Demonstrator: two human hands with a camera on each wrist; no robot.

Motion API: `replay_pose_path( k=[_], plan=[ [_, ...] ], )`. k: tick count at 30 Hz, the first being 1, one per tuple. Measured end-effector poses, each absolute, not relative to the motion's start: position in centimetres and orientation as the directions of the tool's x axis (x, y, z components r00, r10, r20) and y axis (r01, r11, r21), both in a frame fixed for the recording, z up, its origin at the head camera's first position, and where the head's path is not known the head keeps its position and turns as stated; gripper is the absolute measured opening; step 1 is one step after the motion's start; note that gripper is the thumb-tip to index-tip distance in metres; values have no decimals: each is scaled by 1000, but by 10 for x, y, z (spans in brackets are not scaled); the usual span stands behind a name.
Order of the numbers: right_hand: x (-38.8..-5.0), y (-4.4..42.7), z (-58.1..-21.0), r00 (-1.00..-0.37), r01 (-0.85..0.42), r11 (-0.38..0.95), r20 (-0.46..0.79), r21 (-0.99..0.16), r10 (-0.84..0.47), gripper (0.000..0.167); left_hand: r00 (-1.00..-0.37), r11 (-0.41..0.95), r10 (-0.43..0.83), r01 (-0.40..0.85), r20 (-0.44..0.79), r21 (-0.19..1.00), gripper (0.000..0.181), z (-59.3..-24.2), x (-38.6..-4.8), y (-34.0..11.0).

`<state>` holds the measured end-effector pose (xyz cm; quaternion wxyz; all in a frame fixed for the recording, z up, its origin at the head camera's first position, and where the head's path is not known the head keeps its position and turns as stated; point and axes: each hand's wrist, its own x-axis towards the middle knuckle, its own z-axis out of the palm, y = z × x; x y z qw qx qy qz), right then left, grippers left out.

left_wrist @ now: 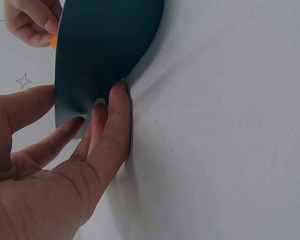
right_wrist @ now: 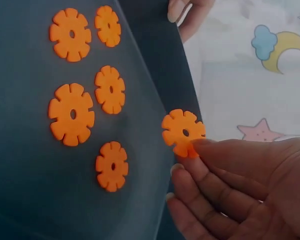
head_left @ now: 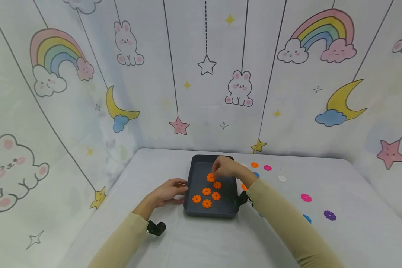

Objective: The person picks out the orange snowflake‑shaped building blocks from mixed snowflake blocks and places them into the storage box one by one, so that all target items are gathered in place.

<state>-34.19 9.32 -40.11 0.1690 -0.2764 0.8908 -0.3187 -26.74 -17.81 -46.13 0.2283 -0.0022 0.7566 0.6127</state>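
Observation:
A dark grey rectangular tray (head_left: 227,208) lies on the white table, several orange notched discs (head_left: 206,191) flat in it. My right hand (head_left: 225,166) is above the tray's far part and pinches one more orange notched disc (right_wrist: 184,132) between thumb and fingers. That disc is held by its edge, and the right wrist view shows it over the tray's wall. At the tray's left side, my left hand (head_left: 170,191) touches the outer wall with its fingertips. In the left wrist view its fingers (left_wrist: 119,115) are extended along the tray's dark outside.
Loose notched discs lie to the tray's right: a pink disc (head_left: 306,197), a purple disc (head_left: 329,215), a white disc (head_left: 282,179) and an orange disc (head_left: 254,165) among them. My right forearm covers part of that side. A patterned cloth (head_left: 207,96) hangs behind the table.

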Motion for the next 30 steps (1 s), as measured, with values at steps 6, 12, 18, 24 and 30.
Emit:
replay_pose_path(
  k=[6,12,18,24,30],
  plan=[
    [-352,77,-412,-801,-370,687,-160,-626,-577,9,-896,248,281,-278,-344,928,49,-463,-269,-178],
    [-357,67,-423,-817,-358,735,-188,-575,-545,6,-895,241,284,-281,-344,929,48,-463,-269,-178],
    [-357,62,-430,-831,-332,772,-220,-542,-512,6,-895,234,288,-280,-342,931,49,-463,-269,-179],
    [-355,60,-429,-842,-322,782,-216,-534,-494,9,-896,231,284,-282,-342,931,48,-466,-270,-180],
    [-354,69,-419,-840,-340,781,-204,-524,-502,21,-897,238,278,-281,-343,930,49,-464,-269,-180]
  ],
)
